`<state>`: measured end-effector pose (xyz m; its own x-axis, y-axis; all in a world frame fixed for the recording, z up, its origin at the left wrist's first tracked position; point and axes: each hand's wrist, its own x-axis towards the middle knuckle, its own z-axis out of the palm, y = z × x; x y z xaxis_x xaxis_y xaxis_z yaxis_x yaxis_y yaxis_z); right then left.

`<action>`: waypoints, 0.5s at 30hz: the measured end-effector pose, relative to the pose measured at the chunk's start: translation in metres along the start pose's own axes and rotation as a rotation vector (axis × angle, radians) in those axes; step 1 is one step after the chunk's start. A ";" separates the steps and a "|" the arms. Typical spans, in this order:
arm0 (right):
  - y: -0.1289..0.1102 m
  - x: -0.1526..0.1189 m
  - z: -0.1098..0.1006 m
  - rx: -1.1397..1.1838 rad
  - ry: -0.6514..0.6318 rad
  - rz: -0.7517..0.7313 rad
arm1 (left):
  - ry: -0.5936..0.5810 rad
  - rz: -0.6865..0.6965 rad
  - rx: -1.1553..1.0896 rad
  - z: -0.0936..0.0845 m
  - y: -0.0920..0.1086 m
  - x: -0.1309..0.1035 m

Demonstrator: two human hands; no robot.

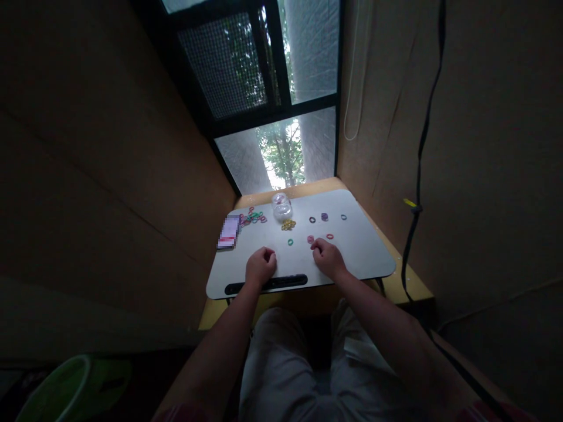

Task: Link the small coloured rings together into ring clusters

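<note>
White fills most of the small table (373,258) before us, and our two bare hands rest over its near half. Our right hand (328,258) is bent inward, its fingertips at the edge of a pink bundle (310,239); we cannot tell whether they pinch it or only touch it. Our left hand (261,265) lies near the black slot (288,281) along the front edge, fingers curled in, and we cannot tell whether anything is inside them.

Between our hands and slightly farther off sits a green ring (290,244). Just beside the pink bundle, to its right, we see a red ring (329,237). Behind these, a dark ring (312,222), a purple bundle (324,217) and a blue ring (343,219) stand apart in a loose row. Farther left, a yellow pile (288,225) lies just in front of a clear jar (282,208), and beyond it is a mixed pile (254,217) of red, green and purple rings. At the table's left edge we have a phone (229,232), its screen lit. A window (281,146) rises behind the table.
</note>
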<state>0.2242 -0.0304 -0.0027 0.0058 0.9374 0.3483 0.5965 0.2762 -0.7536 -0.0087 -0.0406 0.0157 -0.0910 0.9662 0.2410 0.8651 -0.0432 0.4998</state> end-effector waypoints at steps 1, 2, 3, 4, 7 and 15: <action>-0.001 -0.001 0.000 -0.013 -0.003 -0.007 | -0.013 0.021 0.025 0.000 0.002 -0.002; -0.001 -0.001 -0.001 -0.023 -0.006 -0.013 | -0.022 0.033 0.045 0.001 0.004 -0.004; -0.001 -0.002 -0.001 -0.031 -0.007 -0.017 | -0.031 0.038 0.056 0.001 0.006 -0.005; -0.002 -0.002 -0.002 -0.036 -0.006 -0.017 | -0.037 0.039 0.060 0.001 0.008 -0.005; -0.002 -0.003 -0.003 -0.041 -0.009 -0.014 | -0.025 0.035 0.052 0.002 0.008 -0.004; -0.002 -0.005 -0.002 -0.063 -0.031 -0.022 | 0.117 -0.045 0.140 0.009 0.003 0.001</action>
<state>0.2250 -0.0356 -0.0019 -0.0319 0.9375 0.3464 0.6457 0.2839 -0.7089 -0.0016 -0.0378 0.0099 -0.1807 0.9300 0.3201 0.9182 0.0429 0.3937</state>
